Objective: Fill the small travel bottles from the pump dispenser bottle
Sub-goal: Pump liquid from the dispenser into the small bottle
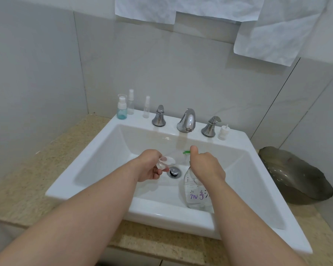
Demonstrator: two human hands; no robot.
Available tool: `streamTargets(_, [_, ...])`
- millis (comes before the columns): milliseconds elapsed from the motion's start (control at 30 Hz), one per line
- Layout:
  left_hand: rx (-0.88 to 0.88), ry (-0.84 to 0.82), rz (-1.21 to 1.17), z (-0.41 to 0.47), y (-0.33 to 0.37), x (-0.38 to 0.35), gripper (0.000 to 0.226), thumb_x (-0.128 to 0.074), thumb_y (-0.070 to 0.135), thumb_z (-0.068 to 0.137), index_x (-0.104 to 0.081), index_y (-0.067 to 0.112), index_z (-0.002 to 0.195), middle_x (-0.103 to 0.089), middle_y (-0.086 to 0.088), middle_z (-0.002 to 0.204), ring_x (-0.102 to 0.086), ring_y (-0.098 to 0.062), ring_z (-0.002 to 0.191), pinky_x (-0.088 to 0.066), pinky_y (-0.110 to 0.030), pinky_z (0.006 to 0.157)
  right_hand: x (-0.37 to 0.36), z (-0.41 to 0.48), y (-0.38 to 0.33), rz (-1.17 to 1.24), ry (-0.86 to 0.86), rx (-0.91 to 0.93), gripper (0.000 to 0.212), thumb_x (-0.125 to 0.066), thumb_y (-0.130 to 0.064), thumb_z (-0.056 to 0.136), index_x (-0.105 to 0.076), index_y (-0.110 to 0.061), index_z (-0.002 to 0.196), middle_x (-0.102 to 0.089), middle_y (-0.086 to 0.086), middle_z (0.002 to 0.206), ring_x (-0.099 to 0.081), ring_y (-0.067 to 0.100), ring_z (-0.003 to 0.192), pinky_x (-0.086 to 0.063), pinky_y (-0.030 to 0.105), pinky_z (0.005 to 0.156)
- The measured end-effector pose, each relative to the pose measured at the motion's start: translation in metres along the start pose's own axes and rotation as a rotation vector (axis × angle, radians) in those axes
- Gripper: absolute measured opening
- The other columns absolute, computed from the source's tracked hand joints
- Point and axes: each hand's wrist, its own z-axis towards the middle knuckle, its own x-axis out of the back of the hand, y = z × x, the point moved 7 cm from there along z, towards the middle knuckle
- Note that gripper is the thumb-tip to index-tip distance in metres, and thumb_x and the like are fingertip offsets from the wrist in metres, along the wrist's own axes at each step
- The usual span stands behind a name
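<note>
Over the white sink [96, 150], my left hand [150, 166] grips a small clear travel bottle [164, 162], tilted with its mouth toward the right. My right hand [206, 166] wraps the neck of the clear pump dispenser bottle [197, 194], which bears purple handwriting, and the thumb rests on its green pump head [186, 152]. The pump nozzle points left toward the small bottle. On the sink's back ledge stand a blue-tinted spray bottle [122, 109] and two slim clear spray bottles [130, 102] [146, 107]. A white pump cap [223, 132] sits by the right tap handle.
A chrome faucet [186, 120] with two handles [159, 116] [210, 126] lines the ledge. The drain [174, 172] lies below my hands. A metal basin [296, 173] leans on the speckled counter [37, 169] at right. Crumpled white paper [273, 31] hangs on the wall.
</note>
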Motion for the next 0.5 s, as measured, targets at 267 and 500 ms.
streamTargets(267, [0.001,-0.002,0.011,0.0001,-0.0012,-0.0001,0.020,-0.039,0.011,0.102,-0.058,0.007,0.107,-0.068,-0.017,0.084,-0.042,-0.017,0.051,-0.037,-0.026,0.053,0.0002,0.0003,0.0002,-0.002,0.000,0.002,0.049,-0.027,-0.051,0.098,-0.054,-0.012,0.083,-0.058,0.003,0.086,-0.050,0.016,0.072,-0.034,0.032,0.061])
streamTargets(500, [-0.001,0.001,0.009,-0.0006,0.0001,-0.0002,0.019,-0.039,0.011,0.102,-0.056,0.009,0.108,-0.069,-0.018,0.083,-0.042,-0.018,0.052,-0.037,-0.026,0.052,0.0004,-0.0012,0.0022,-0.026,0.018,0.003,0.060,-0.021,-0.055,0.099,-0.060,-0.011,0.092,-0.057,0.003,0.085,-0.052,0.018,0.075,-0.037,0.034,0.065])
